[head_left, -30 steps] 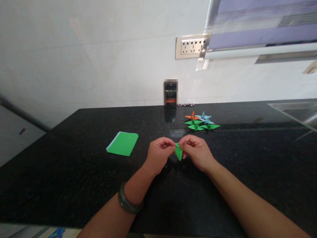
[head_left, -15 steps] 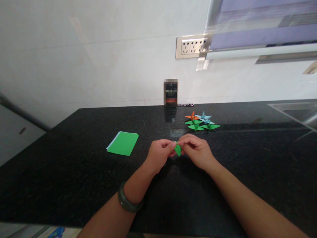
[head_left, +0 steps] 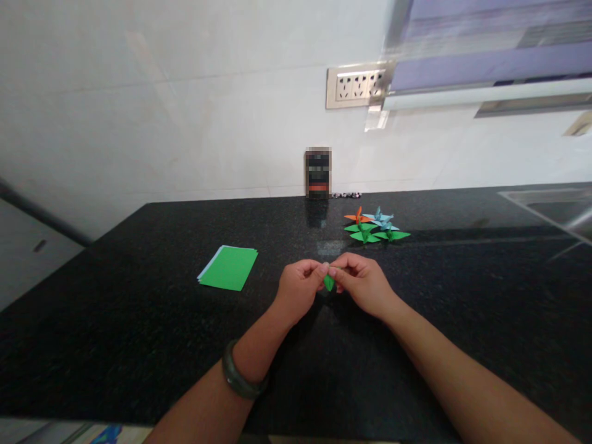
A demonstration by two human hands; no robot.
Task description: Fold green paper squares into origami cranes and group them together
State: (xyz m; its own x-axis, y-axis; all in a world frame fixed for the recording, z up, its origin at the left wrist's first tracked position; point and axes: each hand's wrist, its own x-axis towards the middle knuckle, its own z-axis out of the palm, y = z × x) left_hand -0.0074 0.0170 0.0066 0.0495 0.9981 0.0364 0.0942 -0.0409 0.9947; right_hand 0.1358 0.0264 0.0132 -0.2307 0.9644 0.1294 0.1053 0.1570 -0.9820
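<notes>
Between my two hands is a small piece of folded green paper point(head_left: 328, 283), its lower tip pointing toward me. My left hand point(head_left: 300, 288) pinches it from the left with thumb and fingers. From the other side my right hand point(head_left: 363, 280) grips it too, and the two thumbs nearly meet at its top. Most of the paper is covered by my fingers. Beyond my right hand lie several folded paper cranes: an orange one point(head_left: 359, 216), light blue ones point(head_left: 380, 217) and green ones point(head_left: 365, 234).
A stack of square paper point(head_left: 230, 269), green on top, lies left of my hands on the black countertop point(head_left: 139, 320). Against the wall stands a small dark blurred box point(head_left: 318, 174), with a beaded string point(head_left: 346, 195) beside it. A sink edge point(head_left: 546, 213) shows at right.
My right thumb has moved left and down toward my left thumb, and the hands are closer together. Less of the green paper shows between them.
</notes>
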